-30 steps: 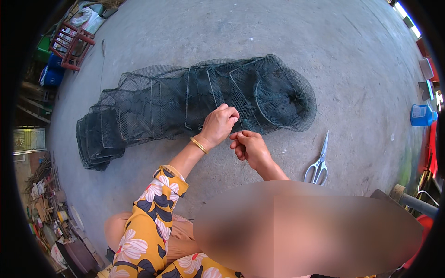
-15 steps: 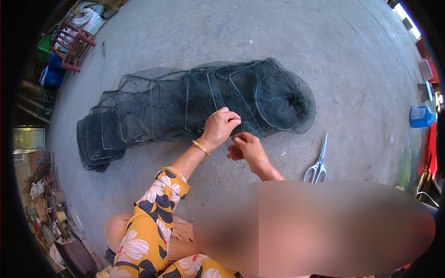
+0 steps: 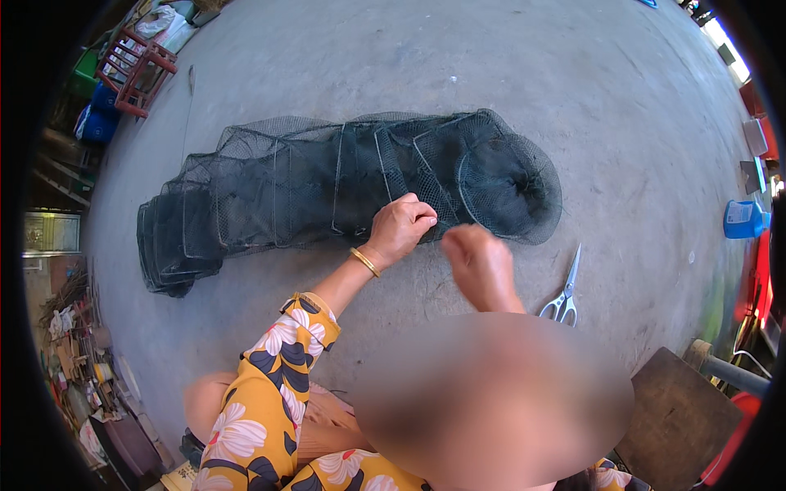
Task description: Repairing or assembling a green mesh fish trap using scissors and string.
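Dark green mesh over thin frames forms the net [image 3: 315, 184], which lies across the concrete floor [image 3: 573, 98], its bunched, square end to the person's left and its rounded end to the right. At its near edge, toward the rounded end, the left hand [image 3: 399, 229] has a closed grip: thumb and forefinger meet in a pinch that appears to have hold of the mesh, or of a strand of it too fine to make out. Just beside it and apart, the right hand [image 3: 481, 266] is blurred, its fingers curled in; whether that grip is fully closed, or has hold of anything, one cannot tell. Scissors [image 3: 568, 286] lie on the floor to the right of the right hand, points away from the person, untouched. The step in hand looks like fine finger work on one spot of the net, the left hand steadying and the right hand working. The next move would seem to call for a firm left pinch and a right hand that meets the same spot cleanly
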`<action>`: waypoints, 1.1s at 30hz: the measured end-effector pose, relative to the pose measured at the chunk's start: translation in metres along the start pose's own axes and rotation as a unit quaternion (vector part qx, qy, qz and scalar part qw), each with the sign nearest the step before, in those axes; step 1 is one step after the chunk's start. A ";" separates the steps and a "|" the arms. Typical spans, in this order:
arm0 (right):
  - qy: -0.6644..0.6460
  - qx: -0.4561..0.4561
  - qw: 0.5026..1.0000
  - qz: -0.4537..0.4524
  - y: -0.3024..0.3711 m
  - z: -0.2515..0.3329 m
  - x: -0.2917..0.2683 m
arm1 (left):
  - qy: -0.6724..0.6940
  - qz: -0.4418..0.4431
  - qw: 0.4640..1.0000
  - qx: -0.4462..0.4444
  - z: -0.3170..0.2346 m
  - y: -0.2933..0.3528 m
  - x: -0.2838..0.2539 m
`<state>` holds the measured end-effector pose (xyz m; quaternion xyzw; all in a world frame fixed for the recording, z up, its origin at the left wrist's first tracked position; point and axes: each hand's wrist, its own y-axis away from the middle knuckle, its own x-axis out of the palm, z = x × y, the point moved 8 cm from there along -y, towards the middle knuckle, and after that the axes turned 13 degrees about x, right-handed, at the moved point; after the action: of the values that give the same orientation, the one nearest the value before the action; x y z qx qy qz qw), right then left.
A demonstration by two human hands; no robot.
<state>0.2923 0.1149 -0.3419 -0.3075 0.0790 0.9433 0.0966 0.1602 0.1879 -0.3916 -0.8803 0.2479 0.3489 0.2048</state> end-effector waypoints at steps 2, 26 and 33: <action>-0.014 0.027 0.999 -0.038 -0.028 -0.003 -0.013 | -0.001 -0.003 1.000 0.020 -0.008 -0.008 0.003; 0.253 -0.156 0.949 0.105 -0.017 -0.066 -0.003 | -0.027 0.004 0.999 0.022 -0.009 -0.008 0.001; -0.057 0.020 0.972 0.227 0.005 -0.020 -0.029 | -0.034 -0.001 0.999 0.000 -0.003 -0.004 -0.002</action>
<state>0.3256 0.1024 -0.3403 -0.2251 0.1602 0.9549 -0.1093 0.1627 0.1907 -0.3874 -0.8681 0.2396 0.3787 0.2137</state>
